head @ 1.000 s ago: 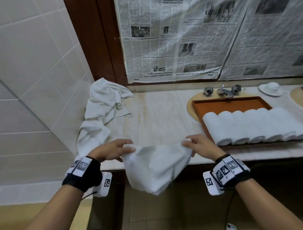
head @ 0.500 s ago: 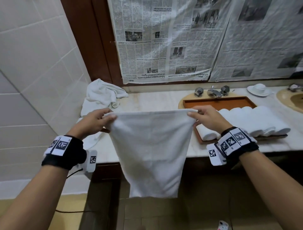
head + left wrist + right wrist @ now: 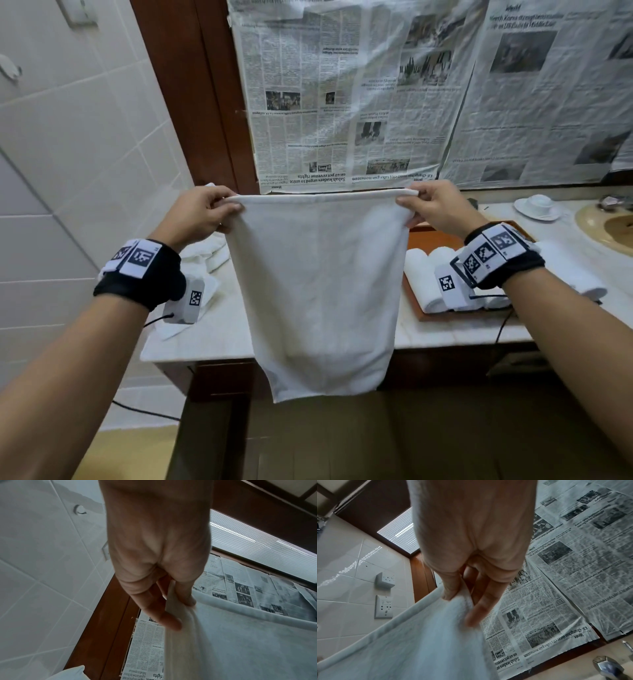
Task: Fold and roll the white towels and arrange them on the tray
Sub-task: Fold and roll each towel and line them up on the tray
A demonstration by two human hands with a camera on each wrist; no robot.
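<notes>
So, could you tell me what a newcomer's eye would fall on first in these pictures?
First, the white towel stretched flat in mid-air at the centre, its top corners pinched by the left hand and the right hand. Next, the newspaper sheets covering the wall behind, and the rolled towels on the wooden tray at the right.

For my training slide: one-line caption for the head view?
Both hands, left hand and right hand, pinch a white towel taut above the counter.

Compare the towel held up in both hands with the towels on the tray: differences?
The held towel hangs open and flat; the tray towels are rolled tight. It hangs pinched at its top corners by left hand and right hand; they lie side by side on the tray. All are white.
</notes>
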